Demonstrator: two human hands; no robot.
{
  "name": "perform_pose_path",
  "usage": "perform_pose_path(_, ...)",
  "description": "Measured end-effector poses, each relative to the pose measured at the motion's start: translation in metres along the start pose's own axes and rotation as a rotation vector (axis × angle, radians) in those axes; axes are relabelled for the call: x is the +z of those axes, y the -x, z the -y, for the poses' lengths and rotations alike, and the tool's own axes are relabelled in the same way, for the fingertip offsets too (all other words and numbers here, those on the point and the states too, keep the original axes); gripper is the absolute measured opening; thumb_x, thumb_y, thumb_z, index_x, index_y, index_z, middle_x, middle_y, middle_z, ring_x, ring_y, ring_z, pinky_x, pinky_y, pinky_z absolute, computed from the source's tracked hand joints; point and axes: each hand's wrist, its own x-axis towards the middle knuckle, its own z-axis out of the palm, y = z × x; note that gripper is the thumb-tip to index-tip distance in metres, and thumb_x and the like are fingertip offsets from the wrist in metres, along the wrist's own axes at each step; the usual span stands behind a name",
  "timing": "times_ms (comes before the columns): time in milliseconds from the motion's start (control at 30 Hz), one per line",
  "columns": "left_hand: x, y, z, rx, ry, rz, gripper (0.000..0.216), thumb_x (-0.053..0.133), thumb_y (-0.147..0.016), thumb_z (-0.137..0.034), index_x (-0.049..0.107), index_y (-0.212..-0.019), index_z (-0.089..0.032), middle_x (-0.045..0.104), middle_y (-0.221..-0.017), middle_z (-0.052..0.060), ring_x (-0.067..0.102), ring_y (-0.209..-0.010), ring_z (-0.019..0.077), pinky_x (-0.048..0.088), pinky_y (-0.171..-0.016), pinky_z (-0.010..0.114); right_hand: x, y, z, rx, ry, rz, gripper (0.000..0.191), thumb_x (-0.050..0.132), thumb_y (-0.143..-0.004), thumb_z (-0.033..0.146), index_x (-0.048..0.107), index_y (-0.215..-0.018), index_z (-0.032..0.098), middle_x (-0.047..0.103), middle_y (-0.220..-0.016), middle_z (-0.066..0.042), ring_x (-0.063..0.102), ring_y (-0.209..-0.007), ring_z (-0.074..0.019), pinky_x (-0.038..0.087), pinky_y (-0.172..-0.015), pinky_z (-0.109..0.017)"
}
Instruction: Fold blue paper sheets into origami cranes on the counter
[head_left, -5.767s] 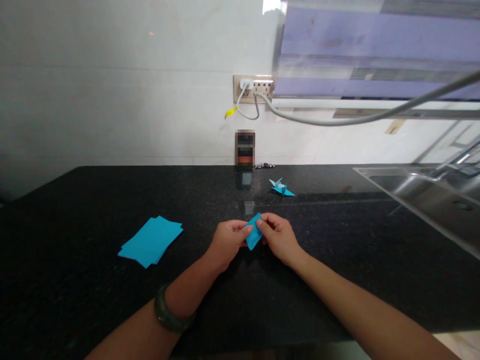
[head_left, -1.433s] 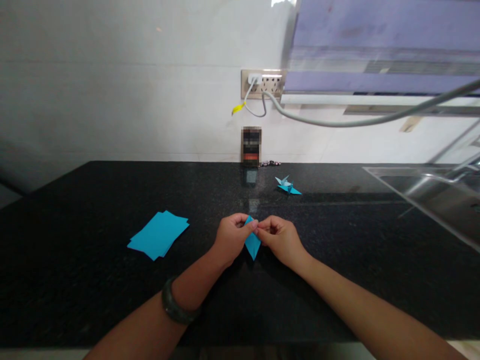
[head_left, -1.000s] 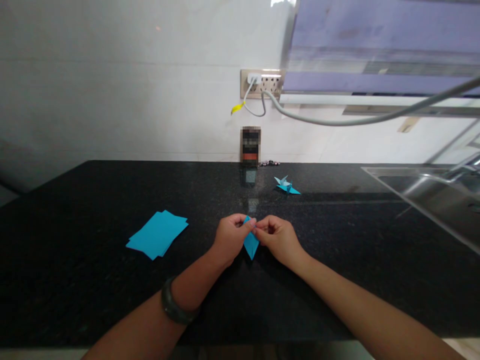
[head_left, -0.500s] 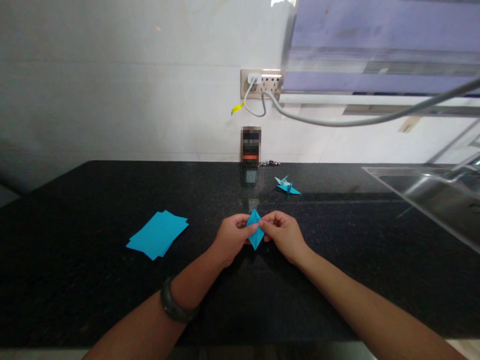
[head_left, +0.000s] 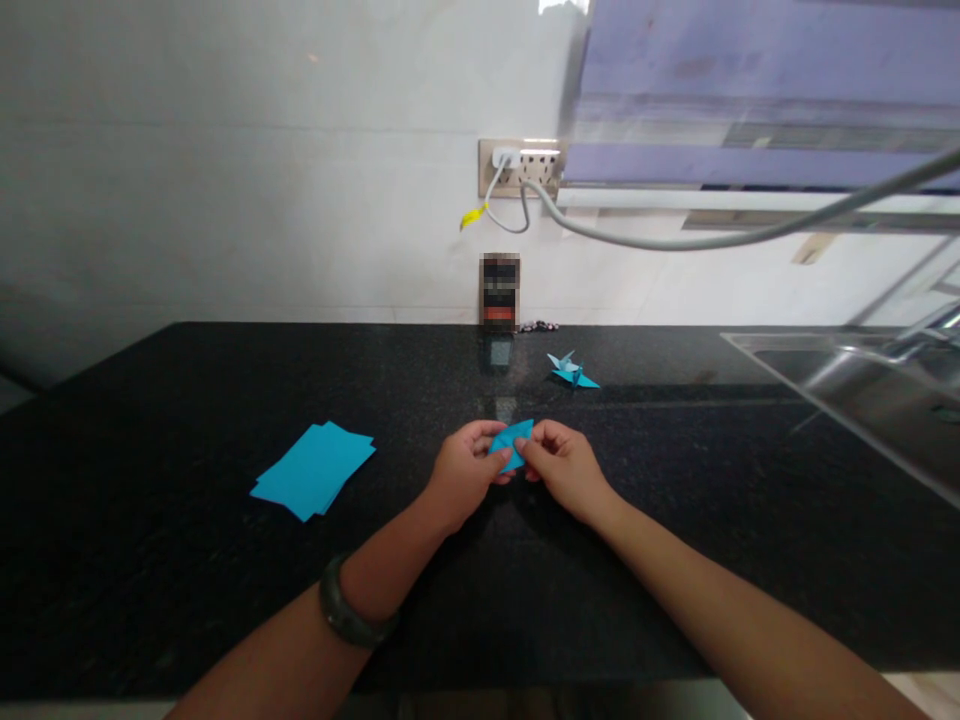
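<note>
Between my two hands is a small piece of folded blue paper [head_left: 511, 440], held just over the dark countertop. My left hand [head_left: 466, 472] grips its left side, thumb on the front face and fingers behind. From the right, my right hand [head_left: 564, 462] pinches it with the thumb on the front; the fingers behind are partly hidden. A stack of blue paper sheets [head_left: 313, 470] lies to the left of my hands. Farther back, two folded paper cranes [head_left: 574, 372], one paler than the other, rest close together on the counter.
A phone-like object [head_left: 499, 292], blurred out, leans on the wall with a beaded string [head_left: 538, 326] beside it. At the right is a metal sink [head_left: 847, 375]. A grey cable [head_left: 660, 243] runs from the wall socket [head_left: 519, 168] across the upper right. The counter [head_left: 187, 600] is black.
The folded paper has turned from an upright diamond to a slanted position, its top tip now leaning right. Both hands stay in nearly the same place, still gripping it.
</note>
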Motion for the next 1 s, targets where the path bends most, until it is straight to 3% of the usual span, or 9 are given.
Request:
perform_pose_path(133, -0.0007, -0.0002, -0.0002, 0.022, -0.043, 0.006, 0.032, 0.062, -0.066, -0.013, 0.053, -0.097, -0.012, 0.062, -0.066, 0.0, 0.058, -0.052, 0.0103, 0.047, -0.049, 0.022, -0.003, 0.0003, -0.0009, -0.037, 0.043, -0.057, 0.024, 0.057, -0.073, 0.036, 0.048, -0.059, 0.018, 0.043, -0.043, 0.007, 0.039, -0.039, -0.0074, 0.03, -0.041, -0.02)
perform_pose_path(300, 0.0012, 0.0007, -0.0029, 0.001, -0.062, -0.041, 0.029, 0.06, -0.065, -0.008, 0.053, -0.093, -0.012, 0.06, -0.061, -0.002, 0.056, -0.048, 0.0092, 0.046, -0.046, 0.02, -0.0064, -0.0029, 0.0001, -0.042, 0.016, -0.166, 0.027, 0.055, -0.076, 0.04, 0.052, -0.063, 0.017, 0.046, -0.043, 0.005, 0.042, -0.039, -0.0077, 0.032, -0.041, -0.02)
perform_pose_path(500, 0.0035, 0.0018, -0.0033, 0.016, -0.005, -0.055, 0.028, 0.063, -0.064, -0.01, 0.053, -0.09, -0.012, 0.062, -0.064, -0.001, 0.059, -0.055, 0.0104, 0.048, -0.053, 0.022, 0.0001, -0.0018, -0.0008, 0.093, -0.121, 0.022, 0.027, 0.067, -0.064, 0.035, 0.049, -0.071, 0.017, 0.05, -0.052, 0.007, 0.048, -0.042, -0.0074, 0.04, -0.041, -0.02)
perform_pose_path(633, 0.0018, 0.0008, -0.0009, 0.015, 0.065, -0.02, 0.032, 0.068, -0.065, -0.014, 0.053, -0.093, -0.012, 0.064, -0.069, 0.001, 0.062, -0.061, 0.012, 0.049, -0.057, 0.022, -0.0004, -0.0034, -0.0057, 0.067, -0.151, 0.037, 0.022, 0.065, -0.067, 0.031, 0.05, -0.075, 0.017, 0.053, -0.057, 0.006, 0.052, -0.047, -0.0079, 0.043, -0.045, -0.02)
perform_pose_path(767, 0.0002, -0.001, -0.0034, -0.143, 0.296, -0.003, 0.024, 0.052, -0.082, -0.034, 0.054, -0.088, -0.012, 0.065, -0.07, 0.005, 0.062, -0.059, 0.0124, 0.051, -0.054, 0.023, -0.0041, -0.005, -0.0051, -0.015, -0.17, -0.022, 0.018, 0.065, -0.067, 0.028, 0.052, -0.075, 0.017, 0.052, -0.057, 0.006, 0.048, -0.046, -0.0063, 0.042, -0.045, -0.02)
perform_pose_path(833, -0.0003, -0.0016, -0.0052, -0.234, 0.352, 0.025, 0.027, 0.044, -0.087, -0.035, 0.055, -0.085, -0.011, 0.065, -0.069, 0.007, 0.063, -0.059, 0.0127, 0.051, -0.051, 0.022, -0.0047, -0.0047, -0.0036, -0.035, -0.172, -0.019, 0.017, 0.064, -0.067, 0.028, 0.054, -0.075, 0.017, 0.053, -0.057, 0.006, 0.049, -0.047, -0.0071, 0.041, -0.046, -0.021)
perform_pose_path(1000, -0.0017, -0.0027, -0.0047, -0.329, 0.36, 0.127, 0.022, 0.045, -0.087, -0.031, 0.058, -0.09, -0.013, 0.066, -0.07, 0.006, 0.065, -0.06, 0.0143, 0.049, -0.045, 0.019, -0.0027, -0.0031, -0.0028, -0.034, -0.192, 0.011, 0.016, 0.065, -0.067, 0.029, 0.055, -0.072, 0.018, 0.052, -0.053, 0.006, 0.047, -0.045, -0.0079, 0.039, -0.045, -0.022)
